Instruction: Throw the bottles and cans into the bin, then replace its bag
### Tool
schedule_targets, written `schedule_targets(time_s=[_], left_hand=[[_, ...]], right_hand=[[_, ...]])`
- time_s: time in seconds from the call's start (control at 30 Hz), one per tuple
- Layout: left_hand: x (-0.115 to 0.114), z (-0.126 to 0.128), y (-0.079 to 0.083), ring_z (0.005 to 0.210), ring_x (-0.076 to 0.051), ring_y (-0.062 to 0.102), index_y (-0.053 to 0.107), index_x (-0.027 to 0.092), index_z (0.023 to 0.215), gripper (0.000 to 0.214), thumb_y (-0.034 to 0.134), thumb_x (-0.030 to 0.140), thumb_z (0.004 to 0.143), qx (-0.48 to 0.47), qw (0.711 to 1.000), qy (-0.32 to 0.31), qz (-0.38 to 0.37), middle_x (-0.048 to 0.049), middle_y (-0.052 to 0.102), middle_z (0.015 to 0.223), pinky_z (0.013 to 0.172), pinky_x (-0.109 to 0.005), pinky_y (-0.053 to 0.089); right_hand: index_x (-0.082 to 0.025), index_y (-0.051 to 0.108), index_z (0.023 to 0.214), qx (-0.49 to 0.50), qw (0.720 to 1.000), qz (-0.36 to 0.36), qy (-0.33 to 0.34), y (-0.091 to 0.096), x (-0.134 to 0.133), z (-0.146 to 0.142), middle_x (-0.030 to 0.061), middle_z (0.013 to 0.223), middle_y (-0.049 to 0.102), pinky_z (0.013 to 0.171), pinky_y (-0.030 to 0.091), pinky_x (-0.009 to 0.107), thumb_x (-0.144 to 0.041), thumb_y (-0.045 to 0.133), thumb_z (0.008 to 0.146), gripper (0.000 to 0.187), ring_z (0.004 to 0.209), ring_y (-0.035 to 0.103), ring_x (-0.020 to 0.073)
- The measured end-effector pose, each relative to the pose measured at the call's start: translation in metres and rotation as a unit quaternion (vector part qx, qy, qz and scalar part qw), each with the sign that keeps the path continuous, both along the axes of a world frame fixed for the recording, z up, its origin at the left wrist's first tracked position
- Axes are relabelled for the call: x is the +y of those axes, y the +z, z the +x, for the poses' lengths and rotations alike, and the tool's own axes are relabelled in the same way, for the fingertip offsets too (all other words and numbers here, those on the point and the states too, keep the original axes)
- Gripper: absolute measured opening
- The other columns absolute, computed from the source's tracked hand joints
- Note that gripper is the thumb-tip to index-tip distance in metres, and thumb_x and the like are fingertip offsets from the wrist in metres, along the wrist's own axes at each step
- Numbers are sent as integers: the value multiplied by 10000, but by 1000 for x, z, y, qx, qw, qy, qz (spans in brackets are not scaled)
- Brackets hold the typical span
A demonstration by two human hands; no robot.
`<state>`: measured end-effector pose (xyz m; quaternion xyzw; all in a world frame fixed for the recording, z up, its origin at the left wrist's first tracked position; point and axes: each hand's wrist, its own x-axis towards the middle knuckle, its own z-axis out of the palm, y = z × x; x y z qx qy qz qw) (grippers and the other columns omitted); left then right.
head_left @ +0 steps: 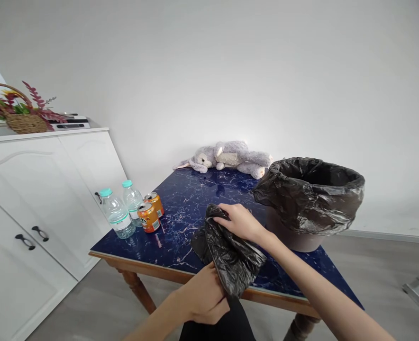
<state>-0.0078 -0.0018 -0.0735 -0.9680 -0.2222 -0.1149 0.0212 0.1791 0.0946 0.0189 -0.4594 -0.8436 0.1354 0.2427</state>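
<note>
A crumpled black plastic bag [231, 255] hangs over the front edge of the dark blue marble table [184, 199]. My left hand [204, 296] is closed on the bag's lower end, just below the table edge. My right hand [241, 221] pinches the bag's upper end above the tabletop. Just right of that hand stands a brown bin [295, 237] lined with another black bag [312, 194], its mouth open.
Two clear water bottles [119, 213] and two orange cans [149, 215] stand at the table's left edge. A grey plush toy [227, 158] lies at the far edge by the wall. A white cabinet [35, 199] carrying a flower basket [21, 113] stands to the left.
</note>
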Motion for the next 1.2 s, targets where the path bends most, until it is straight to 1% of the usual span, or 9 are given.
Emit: schedule_targets(time_s=[0.17,0.27,0.43,0.53,0.63,0.8,0.93,1.1,1.2], left_hand=[[-11,-14,-1,1265,-329,639,609,256,1395,457,503,298,952,-15,999,-8,-40,-103,727,1332,1220,-551,389],[-28,-36,-3,1176,-328,649,600,242,1307,402,465,250,928,-84,996,26,-16,-118,734,1224,1158,-578,432],[-55,-52,4,1165,-310,636,519,242,1290,390,468,144,916,-213,969,111,57,-135,690,1222,1060,-541,508],[-54,-34,14,1407,-335,539,418,237,1478,586,557,170,913,-166,980,101,42,-159,595,1494,1170,-554,463],[-44,-13,17,1498,-365,473,348,215,1586,742,655,289,915,-113,990,81,1,-166,553,1573,1246,-594,400],[-29,-4,-6,1483,-366,512,406,176,1584,764,735,356,918,-99,989,103,-21,-166,595,1546,1264,-619,393],[-23,-12,-25,1526,-277,478,408,205,1597,668,573,104,957,-112,986,122,-5,-109,568,1591,1274,-543,417],[-20,-29,-21,1497,-222,515,509,267,1531,852,420,-68,753,-135,983,117,-48,-34,609,1561,1267,-497,423],[-21,-44,-12,1315,-244,673,603,273,1438,631,464,25,875,-194,960,174,-100,-61,724,1401,1131,-429,545]], right_hand=[[-214,751,931,-92,992,-76,35,-24,54,-13,35,889,772,692,451,252,-391,864,847,227,863,734,238],[-184,752,1122,-80,993,-76,28,-26,56,-13,91,1060,783,765,520,281,-417,867,847,378,943,748,258],[-150,559,1470,-10,999,41,23,-13,4,-6,188,1485,597,1124,490,451,-355,574,1057,461,1350,603,314],[-142,572,1471,18,985,161,62,-10,-34,-5,185,1554,555,1227,425,526,-261,539,1054,435,1470,505,337],[-192,583,1493,18,968,216,126,-22,-53,-4,131,1591,553,1293,354,544,-222,431,1093,428,1559,409,296],[-202,526,1578,-77,978,88,171,-72,-31,2,119,1690,427,1323,263,569,-497,350,1143,555,1609,308,315],[-289,379,1668,-75,984,-6,160,-103,-7,4,71,1747,301,1333,184,589,-587,242,1137,624,1642,197,286],[-305,307,1694,-36,985,-38,163,-87,-18,16,52,1777,201,1344,146,560,-612,237,1130,646,1655,132,259],[-350,257,1706,7,977,-87,193,-66,-43,40,20,1788,156,1338,198,527,-686,405,1073,731,1656,141,274]])
